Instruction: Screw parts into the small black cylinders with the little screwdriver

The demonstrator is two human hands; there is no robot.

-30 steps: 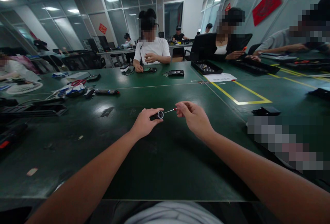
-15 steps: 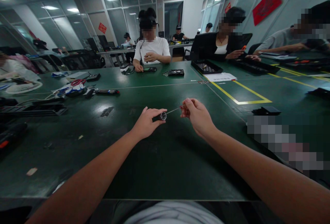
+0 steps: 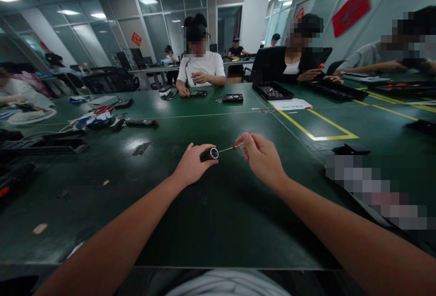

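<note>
Green table [image 3: 218, 232] spreads out below me, its surface dark and glossy. Above it, near the middle of the view, both my hands are occupied. My left hand [image 3: 191, 167] pinches a short black cylinder [image 3: 206, 155] between fingers and thumb, its pale-ringed end turned partly toward me and to the right. My right hand [image 3: 264, 157] grips a thin screwdriver [image 3: 235, 147] by its clear handle, fingertips close to the red collar. The slim metal shaft slants down leftward to the cylinder's ringed end; whether the tip only touches the rim or reaches inside, I cannot tell.

Both hands are in the air, so nothing firm backs the cylinder except my pinch. If I push too hard or off the line, I judge the tip could skid off the ring and scratch it, or jab my left fingers, which lie very near. A loose pinch could let the cylinder twist or drop; being round, it might then roll across the smooth table. Any small part knocked free could be hard to spot against such dark green.

Farther off, to the left, lie a dark pen-shaped tool [image 3: 141, 123] and red-handled scissors [image 3: 104, 109], both well apart from my hands.
</note>
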